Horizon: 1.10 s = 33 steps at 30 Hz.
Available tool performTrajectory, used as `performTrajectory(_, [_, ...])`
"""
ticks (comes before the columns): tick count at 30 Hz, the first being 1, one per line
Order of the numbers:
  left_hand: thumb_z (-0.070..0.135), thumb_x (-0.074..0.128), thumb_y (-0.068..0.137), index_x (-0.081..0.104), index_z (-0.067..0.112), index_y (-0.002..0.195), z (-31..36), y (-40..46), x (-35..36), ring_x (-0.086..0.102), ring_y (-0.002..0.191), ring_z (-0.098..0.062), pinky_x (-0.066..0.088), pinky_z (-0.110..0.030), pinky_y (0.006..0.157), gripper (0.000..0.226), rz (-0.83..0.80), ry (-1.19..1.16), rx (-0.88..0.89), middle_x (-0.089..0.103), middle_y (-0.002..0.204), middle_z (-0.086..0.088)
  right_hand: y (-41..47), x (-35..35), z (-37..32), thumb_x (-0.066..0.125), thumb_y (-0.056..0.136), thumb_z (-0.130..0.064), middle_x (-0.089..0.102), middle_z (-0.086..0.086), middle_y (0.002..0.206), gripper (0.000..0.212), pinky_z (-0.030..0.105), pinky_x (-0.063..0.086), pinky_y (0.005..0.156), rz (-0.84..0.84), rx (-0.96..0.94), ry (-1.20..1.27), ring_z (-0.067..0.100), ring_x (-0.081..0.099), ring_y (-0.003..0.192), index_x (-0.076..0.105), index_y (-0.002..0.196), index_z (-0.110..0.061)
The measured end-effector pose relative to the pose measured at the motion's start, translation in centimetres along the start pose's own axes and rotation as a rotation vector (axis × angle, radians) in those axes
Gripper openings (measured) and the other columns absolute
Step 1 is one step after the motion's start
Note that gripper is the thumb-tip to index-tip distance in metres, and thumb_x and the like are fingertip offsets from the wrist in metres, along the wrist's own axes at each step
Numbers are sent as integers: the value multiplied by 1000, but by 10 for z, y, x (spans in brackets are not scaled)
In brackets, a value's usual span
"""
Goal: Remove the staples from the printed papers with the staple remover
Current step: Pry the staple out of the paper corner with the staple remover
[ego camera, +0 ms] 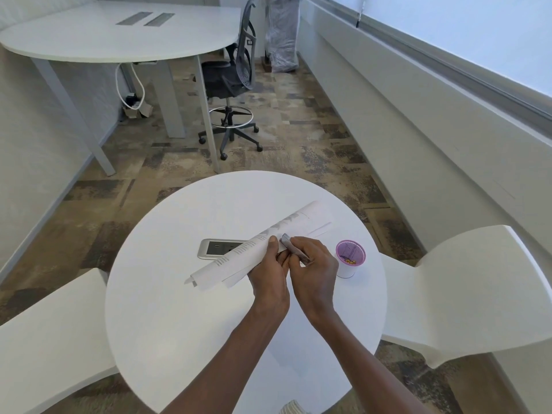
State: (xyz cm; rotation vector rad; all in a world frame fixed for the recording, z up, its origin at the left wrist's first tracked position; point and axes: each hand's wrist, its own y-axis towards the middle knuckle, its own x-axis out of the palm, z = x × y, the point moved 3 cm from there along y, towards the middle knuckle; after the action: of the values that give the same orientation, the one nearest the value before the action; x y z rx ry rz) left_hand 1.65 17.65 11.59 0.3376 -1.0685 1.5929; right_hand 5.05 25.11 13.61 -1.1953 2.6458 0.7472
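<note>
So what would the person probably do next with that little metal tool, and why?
Probably work the staple remover's tip under a staple and lever it out. The right hand holds the tool against the edge of the folded papers, which the left hand grips. The small cup alongside already holds a few small gold-coloured bits, probably pulled staples.

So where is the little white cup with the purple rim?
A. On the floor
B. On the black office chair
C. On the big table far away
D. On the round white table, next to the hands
D: the little white cup with the purple rim stands on the round white table, just beside the right hand.
</note>
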Motion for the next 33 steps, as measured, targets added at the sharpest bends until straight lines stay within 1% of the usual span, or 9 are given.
performTrajectory(4, [10, 62, 97, 65, -5, 116, 0, 0, 1, 76, 91, -27, 62, -29, 71, 24, -5, -4, 13, 77, 102, -19, 1, 0, 0, 61, 76, 10, 74, -6, 97, 38, 33, 57, 78, -9, 17, 15, 11, 65, 97, 79, 98, -15])
performTrajectory(9, [12, 62, 97, 58, -4, 129, 3, 1, 1, 75, 95, -27, 61, -29, 72, 36, 3, 27, 54, 71, 116, -23, 4, 0, 0, 63, 73, 9, 75, -9, 91, 36, 37, 58, 75, -9, 39, 18, 13, 68, 89, 79, 96, -14])
performTrajectory(14, [13, 63, 97, 57, 0, 131, 4, 1, 1, 75, 98, -28, 62, -31, 76, 37, 0, 58, 67, 73, 115, -20, 4, -2, 1, 64, 73, 8, 70, -17, 85, 34, 36, 58, 75, 1, 65, 17, 11, 69, 86, 79, 95, -15])
performTrajectory(21, [13, 65, 96, 59, 3, 129, 3, 4, 1, 75, 98, -29, 63, -35, 81, 36, -15, 103, 61, 73, 116, -19, 7, 0, 3, 66, 77, 8, 72, -14, 89, 33, 34, 58, 74, -27, 22, 15, 13, 68, 86, 79, 98, -15])
performTrajectory(25, [9, 63, 96, 68, -4, 111, 2, 6, 1, 77, 88, -24, 62, -29, 72, 21, 23, 115, 17, 77, 100, -17, 6, 5, 3, 65, 78, 9, 71, -13, 96, 37, 23, 55, 80, -29, -59, -33, 13, 66, 95, 79, 100, -18])
performTrajectory(27, [7, 63, 95, 69, -3, 101, 3, 8, 1, 75, 74, -18, 60, -24, 63, 13, 41, 118, -1, 76, 85, -11, 3, 9, 4, 66, 81, 6, 74, -5, 101, 33, 30, 55, 82, -28, -114, -88, 17, 64, 99, 79, 103, -15])
performTrajectory(29, [8, 63, 95, 69, -4, 102, 3, 9, 0, 75, 76, -20, 60, -27, 67, 15, 73, 116, -34, 74, 90, -15, -1, 12, 6, 64, 85, -2, 75, 1, 101, 23, 37, 54, 78, -24, -220, -184, 23, 63, 95, 78, 102, -11])
performTrajectory(31, [10, 65, 93, 66, -9, 114, 2, 11, 0, 76, 91, -29, 61, -34, 79, 28, 117, 98, -94, 74, 106, -22, -5, 16, 9, 57, 89, -11, 74, 4, 101, 23, 35, 52, 77, -10, -335, -270, 25, 62, 91, 77, 101, -8])
performTrajectory(33, [10, 68, 90, 66, -9, 117, 2, 11, 1, 76, 89, -29, 62, -32, 73, 33, 157, 92, -140, 75, 108, -22, -7, 18, 14, 51, 91, -14, 72, 4, 105, 28, 33, 48, 77, -6, -431, -334, 22, 58, 94, 75, 104, -8])
